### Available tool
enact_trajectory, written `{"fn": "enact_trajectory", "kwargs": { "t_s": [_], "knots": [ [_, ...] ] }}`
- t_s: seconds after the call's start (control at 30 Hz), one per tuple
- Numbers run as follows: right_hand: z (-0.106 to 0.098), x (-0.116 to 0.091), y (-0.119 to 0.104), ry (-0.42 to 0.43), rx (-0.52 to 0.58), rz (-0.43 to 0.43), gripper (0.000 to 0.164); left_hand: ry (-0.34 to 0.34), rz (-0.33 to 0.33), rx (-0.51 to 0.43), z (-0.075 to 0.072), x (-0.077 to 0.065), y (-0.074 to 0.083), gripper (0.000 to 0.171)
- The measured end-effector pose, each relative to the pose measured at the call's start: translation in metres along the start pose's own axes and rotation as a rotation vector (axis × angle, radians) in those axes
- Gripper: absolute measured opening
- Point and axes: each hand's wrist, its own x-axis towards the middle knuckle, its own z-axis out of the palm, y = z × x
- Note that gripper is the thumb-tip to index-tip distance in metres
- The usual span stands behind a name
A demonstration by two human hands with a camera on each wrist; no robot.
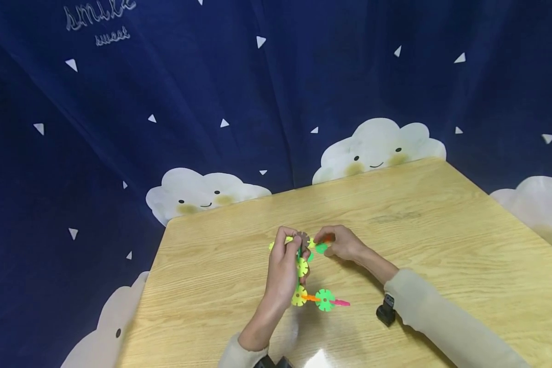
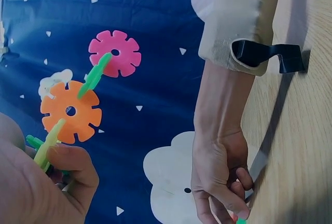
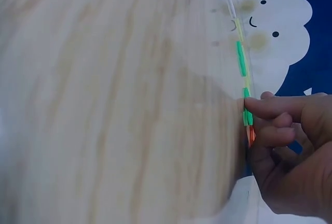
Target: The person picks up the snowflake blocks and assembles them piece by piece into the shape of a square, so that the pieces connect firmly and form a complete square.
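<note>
A chain of flower-shaped notched plastic discs hangs from my left hand (image 1: 282, 268). Fingers and thumb of that hand grip its upper end, by a brownish disc (image 1: 305, 238). Lower down are two yellow discs, an orange disc (image 2: 78, 126), a green disc (image 1: 324, 300) and a pink disc (image 2: 129, 60) at the far end. My right hand (image 1: 345, 244) is low over the loose discs, its fingers bent around a green disc (image 1: 321, 249) and an orange disc (image 1: 329, 238). A fingertip touches the green one in the right wrist view; whether it is pinched is unclear.
More loose yellow and green discs (image 1: 310, 257) lie beside and behind my left hand, partly hidden by it. The wooden table (image 1: 211, 266) reaches back to a dark blue curtain (image 1: 280, 102) with white clouds. A black wrist mount (image 1: 386, 310) sits at my right cuff.
</note>
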Motion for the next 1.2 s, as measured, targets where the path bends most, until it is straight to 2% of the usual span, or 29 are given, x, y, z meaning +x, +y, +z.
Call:
{"fn": "enact_trajectory", "kwargs": {
  "t_s": [0.3,0.5,0.67,0.87,1.03,1.2],
  "knots": [
    [-0.004,-0.002,-0.002,-0.043,-0.011,0.026,0.049,-0.009,-0.002,-0.004,0.000,0.001,0.000,0.014],
    [-0.008,-0.007,-0.001,-0.076,0.008,0.035,0.031,-0.015,0.004,-0.009,0.002,0.000,0.001,0.014],
    [-0.010,-0.010,0.002,-0.122,0.055,0.010,0.025,-0.006,-0.005,-0.014,0.004,0.000,0.000,0.013],
    [-0.015,-0.017,-0.001,-0.165,0.122,0.026,0.019,-0.007,-0.004,-0.019,0.005,0.000,-0.001,0.013],
    [-0.020,-0.023,-0.004,-0.176,0.174,0.047,0.013,-0.012,-0.006,-0.019,0.005,0.001,-0.001,0.013],
    [-0.025,-0.031,-0.010,-0.174,0.257,0.051,0.017,-0.018,0.003,-0.020,0.006,0.001,-0.002,0.013]
  ]
}}
